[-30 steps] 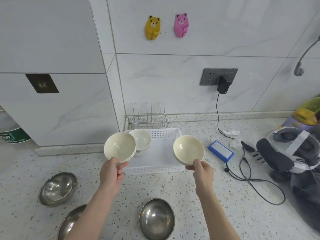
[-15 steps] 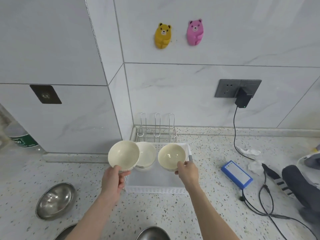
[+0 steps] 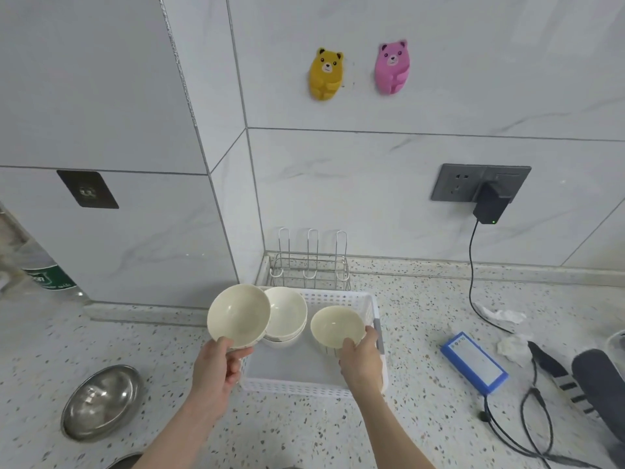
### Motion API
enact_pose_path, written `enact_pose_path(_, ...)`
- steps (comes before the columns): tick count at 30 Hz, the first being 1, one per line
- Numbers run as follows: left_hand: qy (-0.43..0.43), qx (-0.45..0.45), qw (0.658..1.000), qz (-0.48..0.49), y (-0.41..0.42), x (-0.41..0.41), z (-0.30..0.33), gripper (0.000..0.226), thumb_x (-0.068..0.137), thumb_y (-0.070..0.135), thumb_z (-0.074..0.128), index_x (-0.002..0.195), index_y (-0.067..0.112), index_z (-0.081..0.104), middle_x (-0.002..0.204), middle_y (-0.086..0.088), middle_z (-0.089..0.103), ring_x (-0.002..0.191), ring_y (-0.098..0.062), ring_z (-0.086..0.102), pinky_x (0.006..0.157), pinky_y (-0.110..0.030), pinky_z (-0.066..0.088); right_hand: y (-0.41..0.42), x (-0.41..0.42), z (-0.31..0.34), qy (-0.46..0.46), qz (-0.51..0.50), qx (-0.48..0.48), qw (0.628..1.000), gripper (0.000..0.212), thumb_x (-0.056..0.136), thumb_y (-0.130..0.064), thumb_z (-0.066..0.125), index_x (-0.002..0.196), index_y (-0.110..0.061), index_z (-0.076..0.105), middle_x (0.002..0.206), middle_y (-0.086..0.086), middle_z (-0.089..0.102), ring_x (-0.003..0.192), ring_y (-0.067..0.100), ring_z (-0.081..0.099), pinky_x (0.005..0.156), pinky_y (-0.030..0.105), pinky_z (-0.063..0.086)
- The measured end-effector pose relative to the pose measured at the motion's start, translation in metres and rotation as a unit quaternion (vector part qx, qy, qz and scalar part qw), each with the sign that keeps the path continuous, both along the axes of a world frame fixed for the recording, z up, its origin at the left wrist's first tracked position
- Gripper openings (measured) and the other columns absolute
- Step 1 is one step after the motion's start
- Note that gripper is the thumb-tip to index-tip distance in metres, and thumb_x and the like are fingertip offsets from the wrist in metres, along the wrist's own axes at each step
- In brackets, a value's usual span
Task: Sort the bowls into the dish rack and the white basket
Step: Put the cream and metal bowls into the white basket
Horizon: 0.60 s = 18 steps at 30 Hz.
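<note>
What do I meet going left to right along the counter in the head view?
Steel bowl → left hand gripping a cream bowl → stacked bowls in the white basket → right hand with another cream bowl → blue box.

text: no words can be made out | green bottle label at far left: white lettering, too blurred to read | blue box on tabletop: white label, print too small

We see a home kitchen. A speckled counter meets tiled walls; a dish rack stands mid-frame.
</note>
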<state>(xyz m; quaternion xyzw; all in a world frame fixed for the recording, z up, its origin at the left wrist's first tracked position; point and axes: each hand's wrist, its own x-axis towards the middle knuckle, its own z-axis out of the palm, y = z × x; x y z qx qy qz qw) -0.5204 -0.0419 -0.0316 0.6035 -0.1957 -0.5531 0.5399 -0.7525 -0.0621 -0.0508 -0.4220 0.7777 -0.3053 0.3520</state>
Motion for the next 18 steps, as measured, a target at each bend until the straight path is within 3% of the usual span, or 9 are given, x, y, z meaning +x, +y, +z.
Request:
enact_pose_path(2, 0.006, -0.001, 1.000, 0.001, -0.0005, 0.0010, -0.0012, 0.020, 0.095, 0.010, 0.047, 0.111, 0.012, 0.059, 0.093, -0.024, 0.072, 0.041, -0.007, 0.039, 0.036, -0.019, 0.031, 0.0003, 0.0007, -0.0002, 0.018, 0.004, 0.000, 1.000, 0.049, 0.095, -0.020, 0.038, 0.142, -0.013, 0.026, 0.099, 0.006, 0.062, 0.083, 0.027, 0.065, 0.060, 0.034, 0.052)
enact_pose_path(7, 0.024, -0.003, 1.000, 0.006, -0.0006, 0.0009, -0.0028, 0.020, 0.097, 0.011, 0.047, 0.114, 0.008, 0.058, 0.093, -0.024, 0.069, 0.039, -0.008, 0.041, 0.036, -0.019, 0.033, -0.0022, 0.0010, -0.0006, 0.072, 0.048, 0.034, 0.996, 0.052, 0.103, -0.037, 0.030, 0.149, -0.021, 0.013, 0.112, 0.009, 0.068, 0.089, 0.029, 0.070, 0.077, 0.044, 0.058)
enact_pose_path(12, 0.044, 0.005, 0.999, 0.016, -0.0014, 0.0010, -0.0042, 0.020, 0.096, 0.012, 0.049, 0.114, 0.009, 0.058, 0.090, -0.022, 0.070, 0.041, -0.008, 0.040, 0.037, -0.019, 0.034, -0.0041, 0.0018, -0.0030, 0.100, 0.050, 0.062, 0.992, 0.054, 0.103, -0.040, 0.026, 0.150, -0.020, 0.009, 0.111, 0.008, 0.068, 0.094, 0.029, 0.068, 0.079, 0.042, 0.055)
enact_pose_path(15, 0.047, 0.010, 0.999, 0.017, -0.0021, 0.0013, -0.0050, 0.020, 0.096, 0.012, 0.049, 0.114, 0.009, 0.058, 0.090, -0.022, 0.071, 0.041, -0.008, 0.040, 0.036, -0.019, 0.034, -0.0025, 0.0046, -0.0045, 0.111, 0.054, 0.066, 0.990, 0.070, 0.097, -0.047, 0.032, 0.154, -0.017, 0.003, 0.120, 0.010, 0.065, 0.106, 0.030, 0.063, 0.080, 0.039, 0.049)
enact_pose_path(18, 0.057, 0.012, 0.998, 0.023, -0.0030, 0.0020, -0.0056, 0.020, 0.095, 0.013, 0.050, 0.114, 0.009, 0.058, 0.090, -0.023, 0.071, 0.040, -0.008, 0.041, 0.036, -0.019, 0.034, -0.0015, 0.0052, -0.0046, 0.123, 0.078, 0.069, 0.987, 0.092, 0.084, -0.060, 0.042, 0.153, -0.022, -0.005, 0.119, 0.010, 0.065, 0.105, 0.032, 0.063, 0.078, 0.039, 0.049)
